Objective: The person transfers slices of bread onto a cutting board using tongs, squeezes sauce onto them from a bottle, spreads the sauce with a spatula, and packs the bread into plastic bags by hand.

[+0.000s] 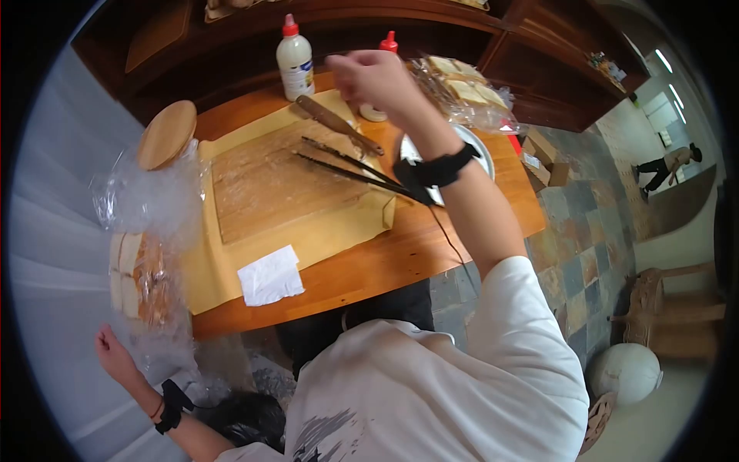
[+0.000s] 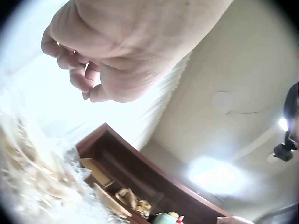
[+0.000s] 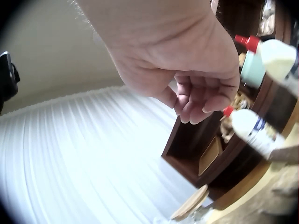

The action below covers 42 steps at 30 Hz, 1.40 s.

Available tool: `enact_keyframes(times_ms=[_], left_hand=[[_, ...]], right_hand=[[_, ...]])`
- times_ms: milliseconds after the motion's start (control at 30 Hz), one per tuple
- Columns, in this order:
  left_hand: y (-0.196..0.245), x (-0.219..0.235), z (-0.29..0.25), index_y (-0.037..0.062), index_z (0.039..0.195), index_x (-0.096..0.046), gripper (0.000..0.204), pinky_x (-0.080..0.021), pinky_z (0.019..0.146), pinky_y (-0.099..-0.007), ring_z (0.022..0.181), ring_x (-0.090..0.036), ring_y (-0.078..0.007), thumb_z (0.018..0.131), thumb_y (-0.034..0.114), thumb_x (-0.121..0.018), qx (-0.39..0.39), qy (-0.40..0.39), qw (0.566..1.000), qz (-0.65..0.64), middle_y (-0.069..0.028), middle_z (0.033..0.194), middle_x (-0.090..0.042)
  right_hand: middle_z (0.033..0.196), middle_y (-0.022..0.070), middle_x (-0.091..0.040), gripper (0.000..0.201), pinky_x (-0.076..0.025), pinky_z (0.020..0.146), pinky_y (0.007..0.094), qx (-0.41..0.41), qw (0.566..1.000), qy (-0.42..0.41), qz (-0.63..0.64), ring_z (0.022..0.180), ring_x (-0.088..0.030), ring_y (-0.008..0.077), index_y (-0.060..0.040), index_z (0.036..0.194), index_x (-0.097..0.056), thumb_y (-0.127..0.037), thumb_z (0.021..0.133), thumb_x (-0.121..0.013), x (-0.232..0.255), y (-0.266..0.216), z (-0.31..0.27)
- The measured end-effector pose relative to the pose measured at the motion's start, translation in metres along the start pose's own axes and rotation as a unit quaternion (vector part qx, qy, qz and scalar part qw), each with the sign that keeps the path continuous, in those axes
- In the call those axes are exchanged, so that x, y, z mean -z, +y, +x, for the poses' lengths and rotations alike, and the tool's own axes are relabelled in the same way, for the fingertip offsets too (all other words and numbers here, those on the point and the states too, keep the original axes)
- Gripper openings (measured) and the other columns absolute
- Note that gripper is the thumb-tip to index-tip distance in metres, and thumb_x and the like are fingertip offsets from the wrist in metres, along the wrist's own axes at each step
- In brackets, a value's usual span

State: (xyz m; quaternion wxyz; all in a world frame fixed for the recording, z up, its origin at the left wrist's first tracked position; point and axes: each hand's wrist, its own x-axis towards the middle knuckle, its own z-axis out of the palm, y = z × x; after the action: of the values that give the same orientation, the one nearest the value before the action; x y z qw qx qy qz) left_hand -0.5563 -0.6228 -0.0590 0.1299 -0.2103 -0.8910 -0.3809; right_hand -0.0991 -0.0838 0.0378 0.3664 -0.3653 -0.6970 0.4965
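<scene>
My right hand (image 1: pixel 379 83) is raised over the back of the table, its fingers loosely curled with nothing in them. Behind its wrist a second red-capped bottle (image 1: pixel 389 42) is partly hidden; left of the hand stands a white squeeze bottle (image 1: pixel 295 65) with a red cap. Below the hand, black tongs (image 1: pixel 350 163) and a brown wooden-looking utensil (image 1: pixel 331 121) lie across the floury wooden board (image 1: pixel 265 189). Down at the left, my left hand (image 1: pixel 119 358) hangs beside bagged bread slices (image 1: pixel 127 269), likewise loosely curled and holding nothing, as the left wrist view shows.
Yellow paper (image 1: pixel 208 262) lies under the board, and a white napkin (image 1: pixel 271 276) is near the front edge. A round wooden lid (image 1: pixel 167 135) is at the left; more bagged bread (image 1: pixel 466 88) sits back right. A cardboard box (image 1: pixel 543 158) is on the tiled floor; a person bends far right.
</scene>
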Motion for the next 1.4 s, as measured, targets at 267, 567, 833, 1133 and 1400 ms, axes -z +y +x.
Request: enact_keyframes(times_ms=[267,567,833,1133,1400], left_hand=[[0.228,-0.096,-0.018,0.0014,0.096,-0.067,0.025,-0.035,0.064,-0.0224,0.073,-0.047,-0.0042,0.105,0.024,-0.062,-0.024,-0.243,0.943,-0.224,0.0035,0.078,-0.055],[0.415,-0.229,-0.099,0.0001,0.098,-0.066,0.019,-0.042,0.064,-0.0232,0.071,-0.056,-0.0062,0.101,0.019,-0.068,-0.160,-0.433,0.857,-0.228,0.0005,0.076,-0.063],[0.548,-0.315,-0.172,-0.0013,0.105,-0.072,0.023,-0.052,0.070,-0.0284,0.075,-0.069,-0.0123,0.100,0.020,-0.066,-0.277,-0.536,0.769,-0.212,-0.0067,0.081,-0.076],[0.619,-0.375,-0.227,0.0020,0.093,-0.072,0.022,-0.055,0.070,-0.0310,0.073,-0.070,-0.0159,0.092,0.024,-0.075,-0.310,-0.566,0.735,-0.209,-0.0083,0.080,-0.076],[0.672,-0.373,-0.249,0.0018,0.089,-0.070,0.033,-0.056,0.074,-0.0338,0.079,-0.071,-0.0213,0.084,0.032,-0.083,-0.425,-0.503,0.749,-0.066,-0.0123,0.083,-0.073]], right_hand=[[0.077,0.0001,-0.060,0.013,-0.042,0.056,0.0276,-0.139,0.938,0.282,0.146,0.061,-0.051,0.0113,-0.0066,0.093,-0.066,-0.019,0.098,-0.068,0.190,0.103,-0.052],[0.097,0.0068,-0.072,0.023,-0.050,0.058,0.0307,-0.200,0.944,0.251,0.073,0.069,-0.064,0.0143,-0.0012,0.107,-0.071,-0.019,0.094,-0.068,0.227,0.150,-0.095],[0.092,0.0088,-0.076,0.020,-0.056,0.072,0.0340,0.003,0.981,-0.061,-0.185,0.075,-0.070,0.0175,-0.0022,0.100,-0.075,-0.021,0.093,-0.073,0.119,0.139,-0.121],[0.100,0.0250,-0.069,0.014,-0.059,0.081,0.0454,0.067,0.937,-0.118,-0.322,0.090,-0.070,0.0400,0.0022,0.095,-0.071,-0.006,0.086,-0.063,0.027,0.145,-0.121],[0.099,0.0279,-0.067,0.021,-0.054,0.087,0.0466,-0.030,0.949,-0.132,-0.285,0.100,-0.066,0.0446,0.0040,0.102,-0.070,-0.004,0.084,-0.069,0.081,0.135,-0.139]])
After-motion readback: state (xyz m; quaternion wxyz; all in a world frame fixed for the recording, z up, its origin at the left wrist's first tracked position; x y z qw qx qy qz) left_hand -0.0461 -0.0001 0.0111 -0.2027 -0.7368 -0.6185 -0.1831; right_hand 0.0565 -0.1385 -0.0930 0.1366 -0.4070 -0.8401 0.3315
